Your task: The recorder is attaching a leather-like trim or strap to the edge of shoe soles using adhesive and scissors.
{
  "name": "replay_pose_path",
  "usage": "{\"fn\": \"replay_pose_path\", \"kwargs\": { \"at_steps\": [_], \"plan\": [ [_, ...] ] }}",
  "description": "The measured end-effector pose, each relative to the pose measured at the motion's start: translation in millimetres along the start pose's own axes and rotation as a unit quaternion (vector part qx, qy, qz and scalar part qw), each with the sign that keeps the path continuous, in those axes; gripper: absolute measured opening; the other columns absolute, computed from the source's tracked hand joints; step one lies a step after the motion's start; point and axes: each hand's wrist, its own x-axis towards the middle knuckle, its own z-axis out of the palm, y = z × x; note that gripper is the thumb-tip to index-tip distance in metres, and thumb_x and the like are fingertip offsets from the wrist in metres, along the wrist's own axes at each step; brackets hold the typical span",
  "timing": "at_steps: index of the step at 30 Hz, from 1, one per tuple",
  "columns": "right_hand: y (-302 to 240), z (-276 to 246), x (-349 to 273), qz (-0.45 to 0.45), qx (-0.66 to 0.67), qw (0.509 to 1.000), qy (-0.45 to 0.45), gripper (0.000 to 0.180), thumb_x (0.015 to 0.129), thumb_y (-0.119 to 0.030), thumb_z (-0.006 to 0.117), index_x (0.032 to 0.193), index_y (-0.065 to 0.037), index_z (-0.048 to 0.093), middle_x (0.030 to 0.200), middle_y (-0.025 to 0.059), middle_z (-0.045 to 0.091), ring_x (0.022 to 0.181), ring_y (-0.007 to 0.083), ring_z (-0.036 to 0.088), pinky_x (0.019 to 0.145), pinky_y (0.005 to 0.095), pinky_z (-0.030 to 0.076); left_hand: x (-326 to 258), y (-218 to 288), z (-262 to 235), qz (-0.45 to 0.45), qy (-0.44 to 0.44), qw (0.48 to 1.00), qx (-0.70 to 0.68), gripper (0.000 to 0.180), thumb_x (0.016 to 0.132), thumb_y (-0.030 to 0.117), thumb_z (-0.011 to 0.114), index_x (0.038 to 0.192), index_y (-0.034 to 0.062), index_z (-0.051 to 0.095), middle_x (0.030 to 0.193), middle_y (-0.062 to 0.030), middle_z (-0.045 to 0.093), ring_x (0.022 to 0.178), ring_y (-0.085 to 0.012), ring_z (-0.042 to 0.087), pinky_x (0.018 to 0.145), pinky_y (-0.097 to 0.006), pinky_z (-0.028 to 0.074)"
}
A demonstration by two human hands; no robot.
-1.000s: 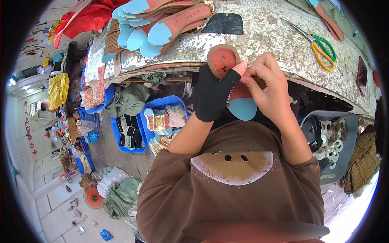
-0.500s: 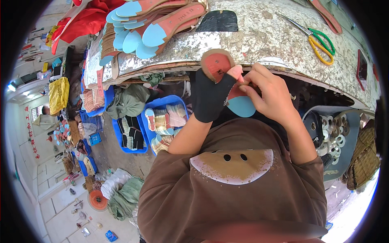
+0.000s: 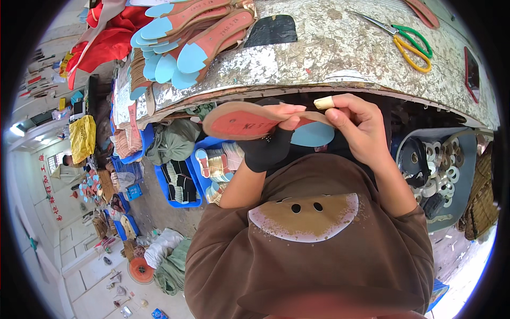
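Observation:
My left hand (image 3: 265, 144), in a black fingerless glove, is closed around a shoe insole (image 3: 229, 121). Its red-brown heel end points left, tilted up toward me, and a light blue forepart (image 3: 312, 135) shows past my fingers on the right. At that blue end, my right hand (image 3: 362, 127) has its thumb and fingers on the insole's edge. A pale yellow covering (image 3: 323, 102) wraps one of its fingertips. Both hands are just in front of the table edge.
Stacked blue-toed insoles (image 3: 194, 53) lie on the worn table (image 3: 324, 53), with a black patch (image 3: 272, 30), green-and-yellow-handled scissors (image 3: 409, 47) and a phone (image 3: 471, 74). Blue crates (image 3: 183, 202) of parts stand lower left; a grey bin (image 3: 461, 194) of tape rolls stands right.
The insole has turned from upright to nearly level, its heel end swinging left and down. My left hand rotated with it, and my right hand's covered fingertip has come into view.

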Motion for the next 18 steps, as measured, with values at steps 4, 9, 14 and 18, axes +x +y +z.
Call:
{"fn": "replay_pose_path", "kwargs": {
  "at_steps": [4, 9, 14, 18],
  "plan": [
    [-1, 7, 2, -0.139, -0.176, 0.975, 0.005, 0.013, 0.088, -0.008, 0.068, 0.099, -0.001, 0.07, 0.075, 0.006, 0.065, 0.06, 0.01, 0.054, 0.054, 0.0242, 0.042, -3, 0, 12, 0.02, 0.061, 0.997, -0.052, 0.015, 0.092, -0.001, 0.061, 0.107, 0.0011, 0.062, 0.097, -0.0139, 0.07, 0.087, -0.0205, 0.067, 0.074, -0.032, 0.054],
    [-5, -2, 11, -0.134, -0.264, 0.954, -0.041, 0.011, 0.085, -0.012, 0.071, 0.086, -0.001, 0.066, 0.065, 0.0085, 0.055, 0.054, 0.0171, 0.05, 0.05, 0.03, 0.039, -9, -10, 7, 0.029, 0.0, 0.989, 0.145, 0.022, 0.09, 0.001, 0.065, 0.111, 0.0002, 0.061, 0.096, -0.0144, 0.071, 0.084, -0.0213, 0.068, 0.073, -0.031, 0.055],
    [17, -8, 14, -0.097, -0.205, 0.973, -0.049, 0.017, 0.085, -0.015, 0.072, 0.082, -0.002, 0.063, 0.06, 0.0045, 0.044, 0.053, 0.0118, 0.04, 0.05, 0.0285, 0.033, 11, -6, -3, -0.156, -0.123, 0.98, 0.017, 0.048, 0.081, 0.033, 0.077, 0.111, -0.0027, 0.061, 0.105, -0.0077, 0.06, 0.094, -0.0179, 0.061, 0.082, -0.032, 0.05],
    [20, -6, 17, -0.128, -0.175, 0.976, -0.033, 0.013, 0.086, -0.013, 0.071, 0.088, -0.002, 0.066, 0.063, 0.0021, 0.044, 0.056, 0.0095, 0.039, 0.052, 0.0262, 0.032, 8, -44, -19, -0.268, -0.162, 0.931, -0.187, 0.062, 0.081, 0.049, 0.07, 0.118, 0.0, 0.061, 0.108, -0.0085, 0.058, 0.099, -0.0186, 0.057, 0.086, -0.032, 0.046]
  ]
}}
